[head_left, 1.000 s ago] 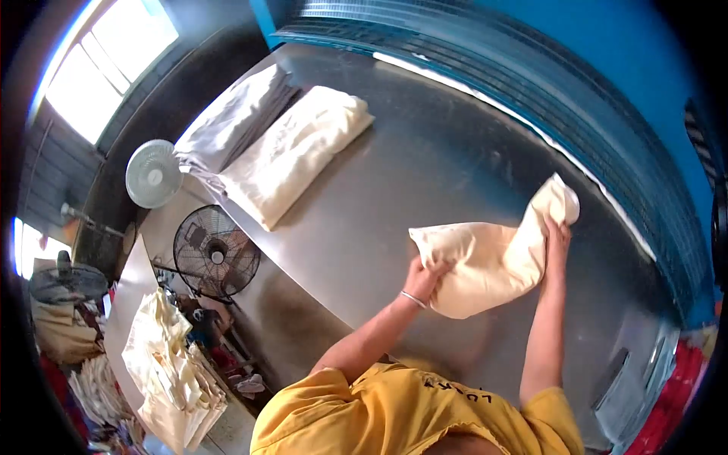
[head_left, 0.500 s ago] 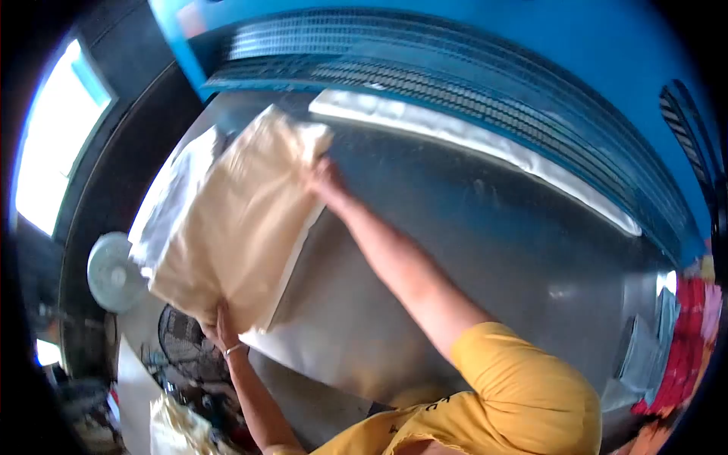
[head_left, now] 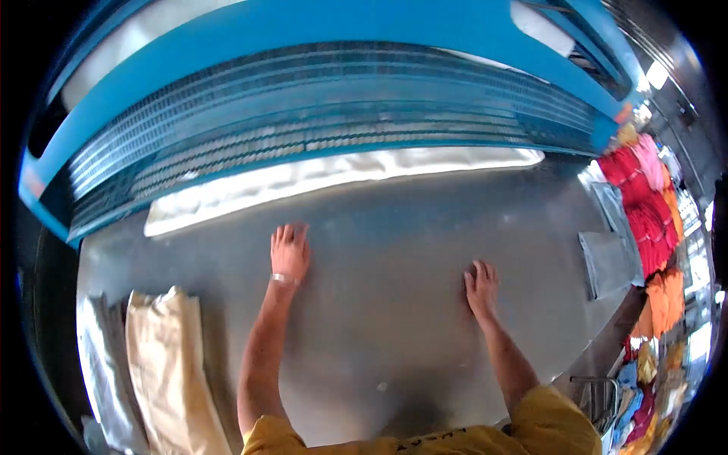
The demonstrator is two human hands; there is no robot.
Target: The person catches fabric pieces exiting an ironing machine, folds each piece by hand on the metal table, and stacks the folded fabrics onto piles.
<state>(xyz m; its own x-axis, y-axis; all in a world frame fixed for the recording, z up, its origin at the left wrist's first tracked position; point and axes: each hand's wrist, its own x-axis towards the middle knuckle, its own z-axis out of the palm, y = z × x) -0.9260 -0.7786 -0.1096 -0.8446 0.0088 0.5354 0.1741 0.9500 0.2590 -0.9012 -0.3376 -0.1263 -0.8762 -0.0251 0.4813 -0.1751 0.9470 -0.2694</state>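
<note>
My left hand (head_left: 290,252) is over the metal tabletop, palm down, with a band at the wrist and its fingers stretched forward; it holds nothing. Further right, my right hand (head_left: 482,288) hovers over or rests on the same surface, thumb apart from the fingers, also holding nothing. A folded beige cloth (head_left: 171,364) lies at the left end of the table, apart from both hands. Beside it, partly at the table's edge, is a shiny grey-white folded cloth (head_left: 110,379). A long white strip of fabric (head_left: 341,176) lies along the machine's edge, beyond my hands.
A blue machine (head_left: 318,38) with a slatted, grille-like opening spans the table's far side. Folded grey cloth (head_left: 607,262) lies at the right end of the metal table (head_left: 387,318). Past it are piles of red fabric (head_left: 644,216) and orange fabric (head_left: 667,303).
Both hands have let go of the beige cloth, which now lies folded at the left. My hands have moved right over the bare metal, and the view has turned rightward.
</note>
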